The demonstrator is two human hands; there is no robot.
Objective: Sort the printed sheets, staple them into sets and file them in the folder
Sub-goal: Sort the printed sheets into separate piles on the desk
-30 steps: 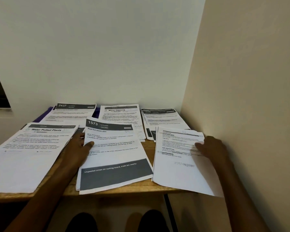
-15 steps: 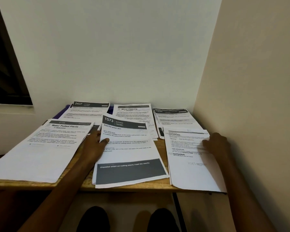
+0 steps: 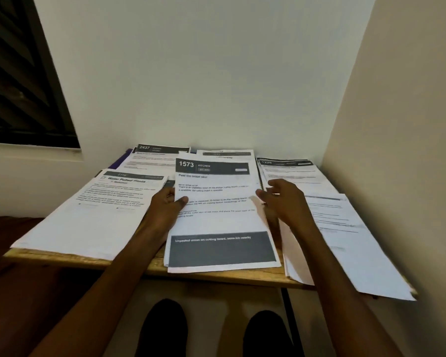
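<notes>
Printed sheets lie in several piles on a small wooden table (image 3: 70,256). The middle set, headed "1573 Kitchen" (image 3: 216,217), is raised at its far end. My left hand (image 3: 165,210) grips its left edge with the thumb on top. At the set's right edge my right hand (image 3: 283,202) pinches the paper, which curls up there. A "Water Potted Plants" pile (image 3: 101,210) lies at the left. Further piles are "2437" (image 3: 157,157), one hidden behind the raised set (image 3: 227,153), "1228" (image 3: 291,170) and a pile at the right (image 3: 350,243). A purple folder (image 3: 120,161) shows under the "2437" pile.
The table stands in a corner, with a white wall behind and a cream wall (image 3: 410,150) close on the right. A dark window (image 3: 18,73) is at the upper left. The right pile overhangs the table's front edge. My feet (image 3: 165,328) show below.
My right hand left the right pile and came to the right edge of the "1573" set. The set's far end rose and now covers the sheet behind it.
</notes>
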